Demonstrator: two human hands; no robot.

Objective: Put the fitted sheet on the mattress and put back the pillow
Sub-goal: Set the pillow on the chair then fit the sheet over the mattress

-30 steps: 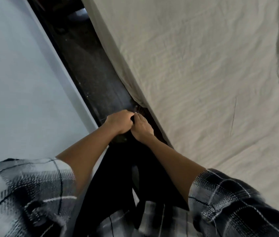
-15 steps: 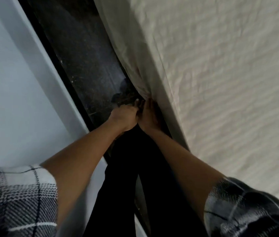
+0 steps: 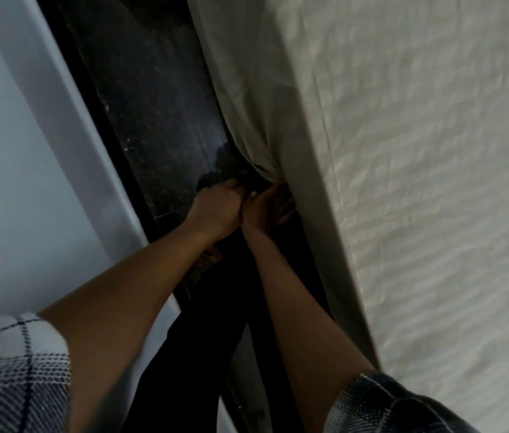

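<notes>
Fingers [image 3: 234,188] of the left hand [image 3: 217,212] curl tight, knuckles up, low beside the mattress [image 3: 315,157]; what they hold, I cannot tell. Touching it, the right hand [image 3: 264,210] pinches the gathered hem of the beige fitted sheet [image 3: 418,182], its fingers [image 3: 279,200] tucked under the mattress edge. That sheet covers the top and hangs bunched down the side, above a dark floor [image 3: 153,120] beside a pale wall [image 3: 13,151].

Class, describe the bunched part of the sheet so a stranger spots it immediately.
Start at the beige fitted sheet filling the right. Follow its hanging side down towards the dark floor. Above the right hand, the cloth gathers into a twisted bunch, unlike the flatter folds around.
</notes>
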